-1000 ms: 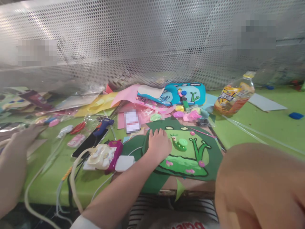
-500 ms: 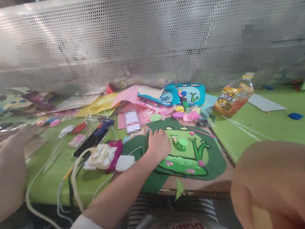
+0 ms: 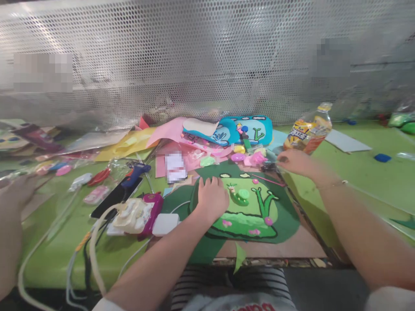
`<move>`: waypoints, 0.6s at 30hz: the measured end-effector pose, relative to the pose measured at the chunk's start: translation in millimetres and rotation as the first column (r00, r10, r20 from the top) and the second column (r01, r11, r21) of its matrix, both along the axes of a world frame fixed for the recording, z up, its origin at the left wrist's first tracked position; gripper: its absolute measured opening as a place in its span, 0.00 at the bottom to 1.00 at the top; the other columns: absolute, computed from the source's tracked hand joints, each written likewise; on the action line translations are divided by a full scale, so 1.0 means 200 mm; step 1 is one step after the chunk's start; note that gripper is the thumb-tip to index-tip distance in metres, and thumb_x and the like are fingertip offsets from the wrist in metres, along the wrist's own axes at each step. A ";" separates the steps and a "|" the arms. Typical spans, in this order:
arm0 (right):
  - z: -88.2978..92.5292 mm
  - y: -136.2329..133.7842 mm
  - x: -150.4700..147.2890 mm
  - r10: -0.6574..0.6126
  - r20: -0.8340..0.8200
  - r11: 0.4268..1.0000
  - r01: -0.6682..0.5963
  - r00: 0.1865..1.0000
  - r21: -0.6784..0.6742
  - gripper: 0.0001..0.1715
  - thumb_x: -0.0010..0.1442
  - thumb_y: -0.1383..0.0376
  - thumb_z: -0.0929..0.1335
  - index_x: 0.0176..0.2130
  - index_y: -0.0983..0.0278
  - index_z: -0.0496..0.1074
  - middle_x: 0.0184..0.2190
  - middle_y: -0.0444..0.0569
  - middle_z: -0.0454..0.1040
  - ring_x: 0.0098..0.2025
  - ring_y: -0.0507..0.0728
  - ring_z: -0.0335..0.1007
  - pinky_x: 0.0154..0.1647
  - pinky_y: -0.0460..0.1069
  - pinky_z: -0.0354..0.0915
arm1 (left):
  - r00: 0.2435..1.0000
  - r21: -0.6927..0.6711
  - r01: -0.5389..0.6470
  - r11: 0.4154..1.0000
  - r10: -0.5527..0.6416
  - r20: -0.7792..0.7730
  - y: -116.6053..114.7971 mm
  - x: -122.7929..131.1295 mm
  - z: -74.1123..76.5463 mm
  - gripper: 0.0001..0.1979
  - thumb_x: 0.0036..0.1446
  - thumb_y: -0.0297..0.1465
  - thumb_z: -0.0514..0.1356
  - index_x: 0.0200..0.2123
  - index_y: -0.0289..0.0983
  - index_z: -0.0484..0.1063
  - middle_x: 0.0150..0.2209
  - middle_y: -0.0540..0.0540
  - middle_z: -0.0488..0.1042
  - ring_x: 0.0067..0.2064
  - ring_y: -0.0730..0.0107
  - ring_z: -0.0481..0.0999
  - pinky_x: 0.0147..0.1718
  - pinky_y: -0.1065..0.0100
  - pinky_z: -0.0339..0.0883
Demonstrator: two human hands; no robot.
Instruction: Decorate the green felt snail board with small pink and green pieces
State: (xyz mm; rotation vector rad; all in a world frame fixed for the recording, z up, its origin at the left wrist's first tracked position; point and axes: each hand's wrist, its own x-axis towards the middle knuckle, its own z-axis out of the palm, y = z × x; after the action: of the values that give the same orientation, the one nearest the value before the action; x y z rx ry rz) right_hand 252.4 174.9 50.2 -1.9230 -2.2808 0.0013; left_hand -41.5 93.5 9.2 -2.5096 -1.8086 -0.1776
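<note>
My left hand (image 3: 213,201) lies palm down, fingers slightly parted, on the left side of the green picture (image 3: 249,211), a round-cornered panel bearing a smooth, raised snail (image 3: 241,197). Past its upper right corner, my right hand (image 3: 296,163) is loosely curled by a clear plastic bottle (image 3: 304,133); whether it grips anything, I can't tell. Green desk (image 3: 352,162) stretches rightward from the picture; a square white block (image 3: 166,224) sits near its left edge.

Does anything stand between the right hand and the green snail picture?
Yes: a small black item by the right hand, then a thin pink stick at the upper right edge of the snail picture; both lie low.
</note>
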 end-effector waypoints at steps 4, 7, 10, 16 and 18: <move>-0.11 0.02 0.04 -0.147 -0.069 0.983 0.138 0.987 -0.120 0.23 0.53 0.55 0.68 0.44 0.67 0.70 0.40 0.56 0.77 0.40 0.62 0.74 0.37 0.51 0.66 | 1.000 0.018 -0.006 1.000 0.006 0.008 0.00 0.00 0.00 0.22 0.60 0.34 0.47 0.53 0.28 0.66 0.49 0.34 0.70 0.51 0.50 0.67 0.55 0.48 0.52; -0.13 0.03 0.02 -0.193 -0.099 0.975 0.179 0.976 -0.133 0.24 0.49 0.57 0.70 0.44 0.66 0.69 0.37 0.53 0.77 0.37 0.61 0.74 0.32 0.49 0.65 | 1.000 0.019 -0.009 1.000 0.009 0.009 0.00 0.00 -0.01 0.22 0.60 0.34 0.47 0.53 0.28 0.67 0.48 0.35 0.70 0.51 0.51 0.68 0.55 0.48 0.52; -0.12 0.03 0.01 -0.221 -0.182 0.971 0.199 0.958 -0.130 0.17 0.45 0.63 0.71 0.38 0.63 0.70 0.31 0.48 0.76 0.32 0.59 0.73 0.29 0.48 0.63 | 1.000 0.020 -0.018 1.000 0.018 0.021 0.00 0.00 -0.01 0.23 0.60 0.34 0.47 0.54 0.27 0.65 0.50 0.35 0.70 0.52 0.50 0.68 0.57 0.47 0.51; -0.01 -0.05 -0.10 -0.013 -0.590 1.000 0.024 0.807 0.011 0.16 0.44 0.59 0.72 0.33 0.63 0.69 0.28 0.46 0.74 0.32 0.56 0.71 0.37 0.51 0.66 | 0.981 0.076 0.038 0.996 -0.052 0.184 -0.01 0.02 0.03 0.28 0.61 0.35 0.49 0.60 0.26 0.56 0.55 0.33 0.65 0.57 0.51 0.63 0.60 0.48 0.48; 0.02 -0.12 -0.19 0.107 -0.721 0.994 -0.072 0.685 0.079 0.20 0.44 0.55 0.72 0.35 0.63 0.68 0.29 0.46 0.74 0.32 0.56 0.71 0.36 0.51 0.67 | 0.940 0.059 0.085 0.995 -0.099 0.325 -0.01 0.03 0.05 0.29 0.61 0.37 0.50 0.62 0.28 0.53 0.57 0.34 0.64 0.59 0.53 0.62 0.60 0.50 0.49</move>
State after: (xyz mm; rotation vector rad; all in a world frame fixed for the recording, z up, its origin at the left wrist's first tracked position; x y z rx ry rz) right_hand 213.5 151.5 54.8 -1.4011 -1.7807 0.6121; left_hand -35.2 90.6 19.5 -2.6630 -1.7626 -0.6698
